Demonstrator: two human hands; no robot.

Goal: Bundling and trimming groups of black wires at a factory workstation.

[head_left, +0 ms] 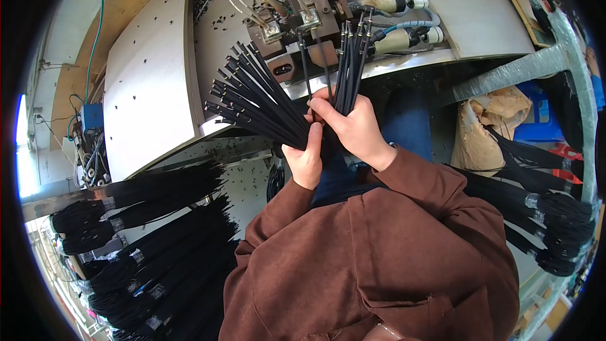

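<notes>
My left hand (304, 163) is closed round a thick bundle of black cables (262, 98), whose cut ends fan out to the upper left. Close beside it, my right hand (355, 127) grips a narrower bundle of black cables (351, 66) standing nearly upright. Between the two bundles, a single black cable (307, 69) rises from my fingertips toward the machine (287, 66). Another lone cable (325, 63) stands just right of it. Small light-coloured bits show at many cable ends. The lower lengths of both bundles are hidden behind my hands and sleeves.
Tied bundles of black cables (164, 265) hang at the left, and more bundles (562, 230) hang at the right on a wrapped metal frame (573, 57). A brown sack (483, 132) stands near a blue stool (543, 117). Small black scraps litter the white worktop (148, 88).
</notes>
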